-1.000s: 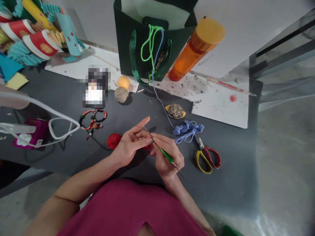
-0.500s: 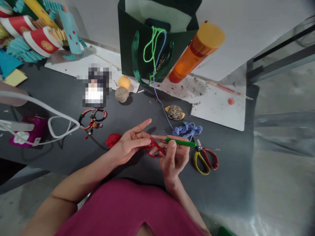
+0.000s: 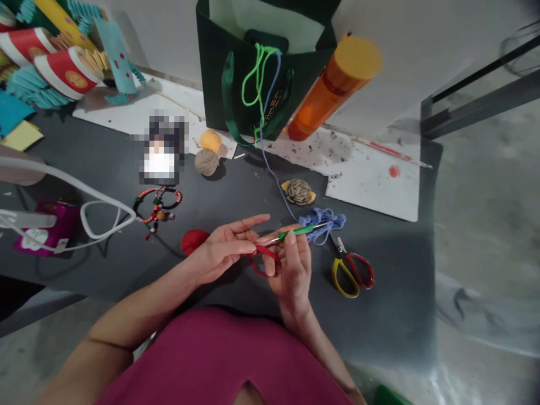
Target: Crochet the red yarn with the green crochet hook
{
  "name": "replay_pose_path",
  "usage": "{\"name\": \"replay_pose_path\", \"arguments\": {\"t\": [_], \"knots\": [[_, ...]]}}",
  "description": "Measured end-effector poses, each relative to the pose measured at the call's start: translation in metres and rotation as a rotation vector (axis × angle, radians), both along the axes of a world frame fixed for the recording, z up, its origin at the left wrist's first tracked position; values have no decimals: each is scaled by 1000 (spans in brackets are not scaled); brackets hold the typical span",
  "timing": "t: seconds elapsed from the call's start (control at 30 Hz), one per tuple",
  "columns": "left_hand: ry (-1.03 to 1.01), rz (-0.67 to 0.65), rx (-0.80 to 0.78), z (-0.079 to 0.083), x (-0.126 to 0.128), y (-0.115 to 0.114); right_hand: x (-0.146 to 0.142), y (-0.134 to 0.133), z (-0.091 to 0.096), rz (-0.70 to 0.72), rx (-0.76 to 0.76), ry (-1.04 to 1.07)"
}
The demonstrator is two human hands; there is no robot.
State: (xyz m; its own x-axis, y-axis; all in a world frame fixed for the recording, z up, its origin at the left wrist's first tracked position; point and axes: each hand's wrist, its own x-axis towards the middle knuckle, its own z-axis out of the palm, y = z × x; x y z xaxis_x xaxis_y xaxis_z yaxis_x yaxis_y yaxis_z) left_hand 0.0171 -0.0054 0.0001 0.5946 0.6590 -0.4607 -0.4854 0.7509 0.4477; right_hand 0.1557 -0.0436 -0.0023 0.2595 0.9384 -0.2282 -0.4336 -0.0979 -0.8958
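Between thumb and fingers, my left hand (image 3: 225, 250) pinches a small piece of red yarn (image 3: 266, 257), its index finger stretched out to the right. My right hand (image 3: 292, 264) is closed on a crochet hook (image 3: 300, 231) with a green handle; the hook's metal tip points left, at the yarn beside my left fingertips. A loop of the red yarn hangs between the two hands. Just left of my left hand lies a red yarn ball (image 3: 194, 242). Blue yarn (image 3: 324, 224) lies bunched beyond my right hand, and scissors (image 3: 352, 273) with one yellow and one red handle rest to its right.
A dark green paper bag (image 3: 215, 73) and an orange bottle (image 3: 324, 90) stand at the back. A crocheted flower (image 3: 298, 192), a brown yarn ball (image 3: 206, 162), a yellow ball (image 3: 210, 141) and a beaded bracelet (image 3: 157, 209) lie on the grey table. A white cable (image 3: 84, 169) arches at left.
My right hand has moved a little left, closer to my left hand, and the crochet hook has tilted so its handle end points up toward the blue yarn. My left index finger has stretched further right.
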Motion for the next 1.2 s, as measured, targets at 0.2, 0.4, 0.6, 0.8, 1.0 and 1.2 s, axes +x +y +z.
{"name": "replay_pose_path", "arguments": {"t": [0.2,0.4,0.6,0.8,1.0,1.2], "knots": [[58,64,40,3,0,0,-4,1,-1,-28,65,-17],[156,133,113,7,-2,0,1,3,1,-70,83,-5],[228,129,190,6,-5,0,5,3,3,-52,57,-26],[220,101,205,3,-6,2,10,3,3,-31,88,-85],[233,103,214,4,-7,2,13,3,5,-13,128,-180],[236,107,197,7,-9,4,14,0,6,-7,149,-237]]}}
